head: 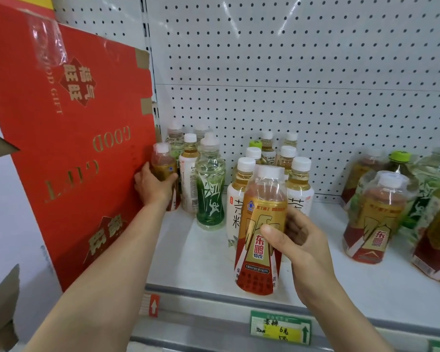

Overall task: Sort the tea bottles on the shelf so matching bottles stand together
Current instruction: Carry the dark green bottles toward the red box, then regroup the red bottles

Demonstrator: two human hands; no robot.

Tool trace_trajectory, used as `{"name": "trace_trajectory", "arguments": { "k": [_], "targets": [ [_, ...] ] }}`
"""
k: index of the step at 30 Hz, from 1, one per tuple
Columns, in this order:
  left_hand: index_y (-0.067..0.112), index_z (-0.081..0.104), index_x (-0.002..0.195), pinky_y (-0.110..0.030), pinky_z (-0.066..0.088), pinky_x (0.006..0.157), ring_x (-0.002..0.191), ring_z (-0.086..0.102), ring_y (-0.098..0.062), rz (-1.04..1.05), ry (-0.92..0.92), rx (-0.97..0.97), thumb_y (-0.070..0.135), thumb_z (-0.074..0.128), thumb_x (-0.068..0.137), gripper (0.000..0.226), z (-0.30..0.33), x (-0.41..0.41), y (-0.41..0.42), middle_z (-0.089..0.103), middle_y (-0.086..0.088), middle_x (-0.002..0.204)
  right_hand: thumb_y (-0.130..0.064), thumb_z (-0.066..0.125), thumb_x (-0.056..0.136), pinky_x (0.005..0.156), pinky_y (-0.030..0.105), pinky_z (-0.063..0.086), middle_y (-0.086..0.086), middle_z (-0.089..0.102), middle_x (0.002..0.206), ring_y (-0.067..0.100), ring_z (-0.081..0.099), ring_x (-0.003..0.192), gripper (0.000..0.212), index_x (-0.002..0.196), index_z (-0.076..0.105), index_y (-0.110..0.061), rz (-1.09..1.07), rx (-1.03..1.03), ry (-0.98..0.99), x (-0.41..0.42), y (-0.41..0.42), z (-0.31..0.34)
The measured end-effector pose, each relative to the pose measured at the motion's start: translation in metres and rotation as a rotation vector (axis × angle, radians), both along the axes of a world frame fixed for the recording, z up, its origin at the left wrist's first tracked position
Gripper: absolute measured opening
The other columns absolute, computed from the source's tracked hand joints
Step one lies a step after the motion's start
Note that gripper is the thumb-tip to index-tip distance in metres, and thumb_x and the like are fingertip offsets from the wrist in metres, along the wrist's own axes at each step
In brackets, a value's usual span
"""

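Observation:
My right hand (294,240) grips a red-and-gold labelled bottle (261,232) with a white cap, held upright just above the front of the white shelf (193,262). My left hand (151,185) is closed around a matching red-and-gold bottle (161,161) standing at the shelf's far left, against the red box. Behind it stand a white-labelled tea bottle (189,174) and a green clear bottle (210,189). A cluster of white-labelled tea bottles (299,181) stands in the middle, partly hidden by the held bottle. On the right, another red-and-gold bottle (372,219) stands among mixed bottles.
A large red cardboard gift box (69,153) leans at the shelf's left end. White pegboard (290,72) backs the shelf. A green-capped bottle (399,161) and more bottles crowd the right edge. A green and yellow price tag (281,327) hangs on the shelf's front rail.

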State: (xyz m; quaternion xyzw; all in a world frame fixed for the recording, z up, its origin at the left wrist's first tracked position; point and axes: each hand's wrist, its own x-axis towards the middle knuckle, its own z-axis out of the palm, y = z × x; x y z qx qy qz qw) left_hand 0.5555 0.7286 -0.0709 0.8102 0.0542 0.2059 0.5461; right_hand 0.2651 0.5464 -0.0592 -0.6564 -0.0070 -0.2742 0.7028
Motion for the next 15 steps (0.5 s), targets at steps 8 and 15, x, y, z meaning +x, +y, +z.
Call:
{"name": "trace_trajectory", "arguments": {
  "k": [8,15],
  "targets": [
    [0.028,0.058,0.128,-0.045,0.052,0.099,0.112,0.062,-0.025,-0.053,-0.013,-0.174,0.040,0.091,0.059,0.078,-0.007,-0.047,0.020,0.061,-0.003,0.126,-0.045,0.082,0.054,0.078,0.021,0.057,-0.001,0.077,0.105,0.014,0.073,0.098,0.067,0.115,0.070,-0.021,-0.030,0.015,0.022,-0.004,-0.001,-0.007],
    [0.022,0.059,0.129,-0.025,0.049,0.082,0.101,0.066,-0.009,-0.370,0.002,-0.495,0.016,0.086,0.073,0.062,0.013,-0.150,0.031,0.070,0.007,0.111,-0.041,0.085,0.053,0.079,0.031,0.060,0.007,0.077,0.106,0.024,0.073,0.100,0.068,0.114,0.071,-0.016,-0.033,0.130,0.049,-0.006,-0.005,-0.013]
  ]
}}
